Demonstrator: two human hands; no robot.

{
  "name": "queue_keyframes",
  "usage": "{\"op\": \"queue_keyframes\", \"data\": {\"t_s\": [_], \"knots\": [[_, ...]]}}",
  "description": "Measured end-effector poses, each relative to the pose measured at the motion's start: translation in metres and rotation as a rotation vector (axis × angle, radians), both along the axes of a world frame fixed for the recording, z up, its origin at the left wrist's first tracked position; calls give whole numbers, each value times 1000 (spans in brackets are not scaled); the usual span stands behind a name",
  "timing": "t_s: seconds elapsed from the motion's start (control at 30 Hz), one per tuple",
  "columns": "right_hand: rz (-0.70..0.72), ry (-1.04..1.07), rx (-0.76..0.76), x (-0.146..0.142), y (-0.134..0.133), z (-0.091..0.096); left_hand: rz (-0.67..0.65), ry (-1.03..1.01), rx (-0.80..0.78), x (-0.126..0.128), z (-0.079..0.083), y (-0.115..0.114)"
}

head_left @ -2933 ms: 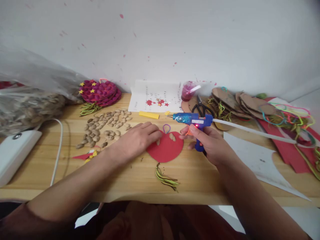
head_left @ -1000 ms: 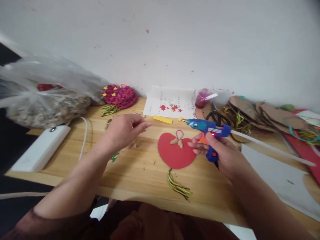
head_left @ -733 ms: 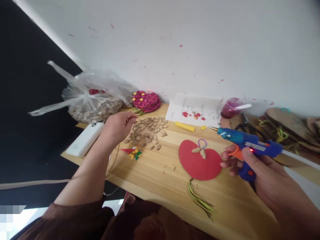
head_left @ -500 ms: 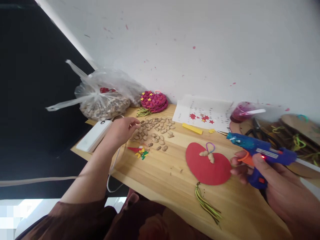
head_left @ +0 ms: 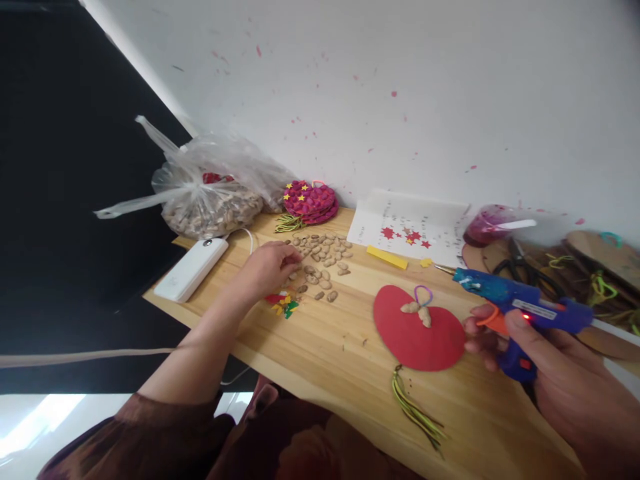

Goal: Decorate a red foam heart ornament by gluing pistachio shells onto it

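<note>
My right hand (head_left: 550,353) is wrapped around a blue hot glue gun (head_left: 525,300) with an orange trigger. Its metal nozzle points left, and a small red light glows on its side. Over the left part of a pile of peanuts (head_left: 325,250), my left hand (head_left: 273,267) has its fingers curled together; whatever lies between the fingertips is hidden. A red heart-shaped piece (head_left: 420,340) lies between the hands. Two peanuts (head_left: 417,310) sit near its notch, below a purple loop (head_left: 423,293). A green tassel (head_left: 415,413) trails from its point.
A white power bank (head_left: 193,270) and a tied plastic bag (head_left: 215,207) are at the left. Paper scraps (head_left: 285,305) lie beside my left hand. Along the wall stand a decorated purple heart (head_left: 310,203), a sheet with red stars (head_left: 370,220), a purple cup (head_left: 487,227) and scissors (head_left: 520,260).
My left hand has moved right across the peanuts, its fingers now curled lower over the pile. The right hand and glue gun have stayed nearly still.
</note>
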State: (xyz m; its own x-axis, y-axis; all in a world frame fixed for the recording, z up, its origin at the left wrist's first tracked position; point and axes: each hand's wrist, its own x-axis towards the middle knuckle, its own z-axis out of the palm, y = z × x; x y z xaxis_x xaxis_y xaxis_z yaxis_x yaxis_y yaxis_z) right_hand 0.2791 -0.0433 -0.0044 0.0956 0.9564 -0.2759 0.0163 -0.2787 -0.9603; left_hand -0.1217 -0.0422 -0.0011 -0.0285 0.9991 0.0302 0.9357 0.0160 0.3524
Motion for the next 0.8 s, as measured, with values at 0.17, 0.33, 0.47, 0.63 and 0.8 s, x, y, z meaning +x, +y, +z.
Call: {"op": "queue_keyframes", "data": {"t_s": [0.17, 0.33, 0.47, 0.63, 0.8], "knots": [[11, -48, 1, -3, 0, 2, -39, -47, 12, -2, 4, -2], [17, -52, -8, -2, 0, 1, 43, -53, -16, -1, 4, -1], [19, -43, -34, -3, -1, 4, 73, -24, -66, 5, 6, 1], [28, -42, 11, -5, -3, 6, 58, 17, -99, 9, 7, 1], [34, -38, 27, -5, -4, 4, 84, 27, -78, 14, 3, 1]]}}
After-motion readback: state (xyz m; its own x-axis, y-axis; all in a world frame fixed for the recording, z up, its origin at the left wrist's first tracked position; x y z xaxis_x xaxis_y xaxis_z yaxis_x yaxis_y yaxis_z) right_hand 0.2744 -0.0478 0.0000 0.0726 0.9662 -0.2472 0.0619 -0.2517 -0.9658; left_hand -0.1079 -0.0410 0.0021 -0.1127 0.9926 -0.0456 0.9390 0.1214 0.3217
